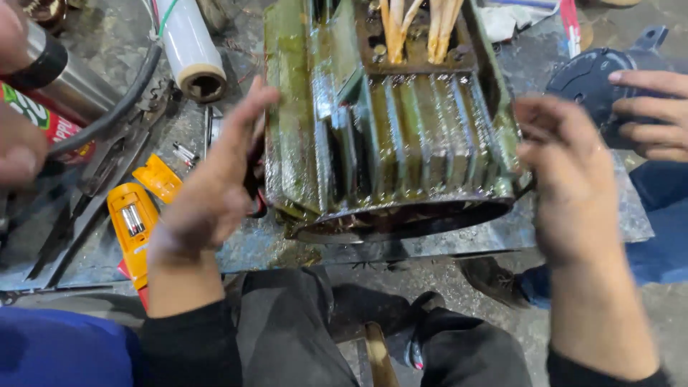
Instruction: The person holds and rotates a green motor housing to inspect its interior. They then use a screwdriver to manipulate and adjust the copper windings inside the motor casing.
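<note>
1. My left hand (215, 179) is spread wide, fingers straight, palm turned toward the left flank of the motor housing (387, 136). Looks like it's right against the side or just off it, honestly can't tell which. Not holding anything.
2. My right hand (566, 179) is on the other side, fingers half curled and a bit blurry, just beside the right edge of the housing. Nothing in it either.
3. The housing sits between my two hands on the metal surface (573, 222). It's green, ribbed and grimy, with its open round end facing me.
4. Orange-yellow wires (416, 29) stick out of the top of the housing, beyond my hands.
5. Left of my left hand lies a yellow meter (132, 222) with its back off, so you can see the batteries. Its loose yellow cover (159, 177) is just beside it.
6. Further out past my left hand there's a roll of clear wrap (188, 46), and a black cable (107, 107) running across.
7. Someone else's hand (652, 115) rests on a dark round cover (595, 79), out past my right hand.
8. At the far left, another person's hands (18, 150) hold a shiny metal cylinder (72, 82).
</note>
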